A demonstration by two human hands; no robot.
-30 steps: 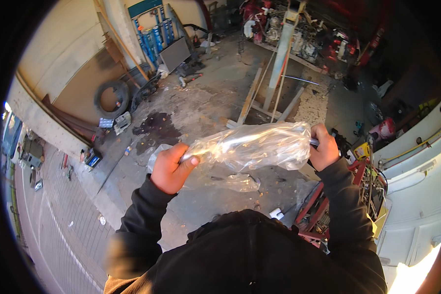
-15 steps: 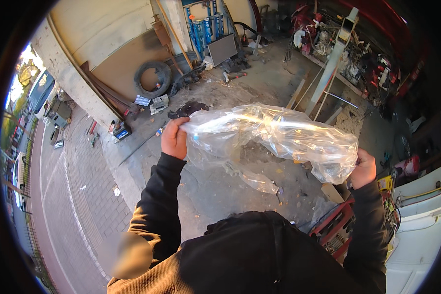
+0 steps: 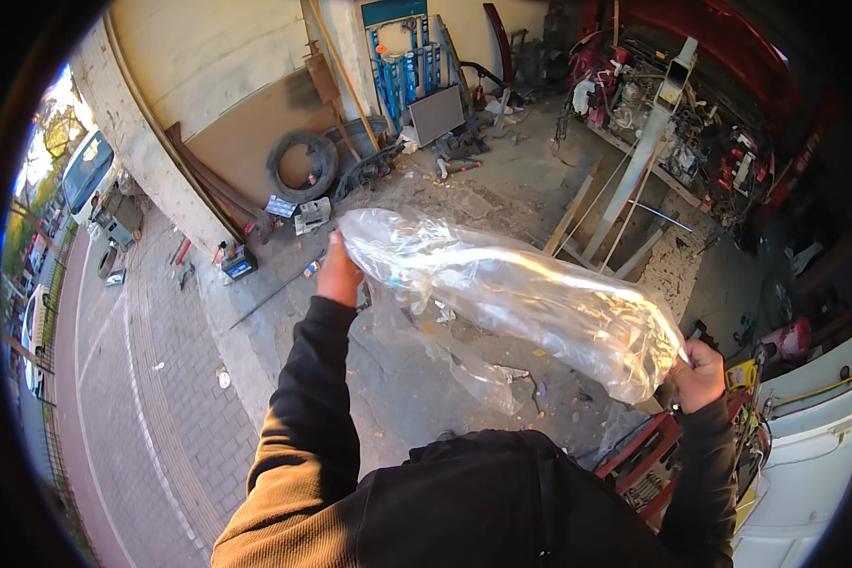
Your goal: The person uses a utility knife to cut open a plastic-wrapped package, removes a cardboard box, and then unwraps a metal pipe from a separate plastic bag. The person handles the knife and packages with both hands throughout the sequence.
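A large clear plastic bag (image 3: 511, 284) is stretched in the air in front of me, shining in the sunlight. My left hand (image 3: 339, 273) is closed on its left end, and my right hand (image 3: 699, 377) pinches its lower right end. The bag slopes down from left to right. A loose, thin flap of the same plastic hangs below its left half, over the concrete floor. Whether anything lies inside the bag I cannot tell, because of folds and glare.
A tyre (image 3: 301, 167) leans by the left wall, with a car battery (image 3: 239, 261) near the pillar. A metal beam (image 3: 639, 161) and an exposed engine (image 3: 625, 95) stand at the far right. A red tool case (image 3: 648, 464) lies near my right forearm; paving (image 3: 185, 379) runs along the left.
The bag has gone from bunched and arched to straighter and fuller, sloping down to the right. My right hand has come down a little; both hands keep their hold.
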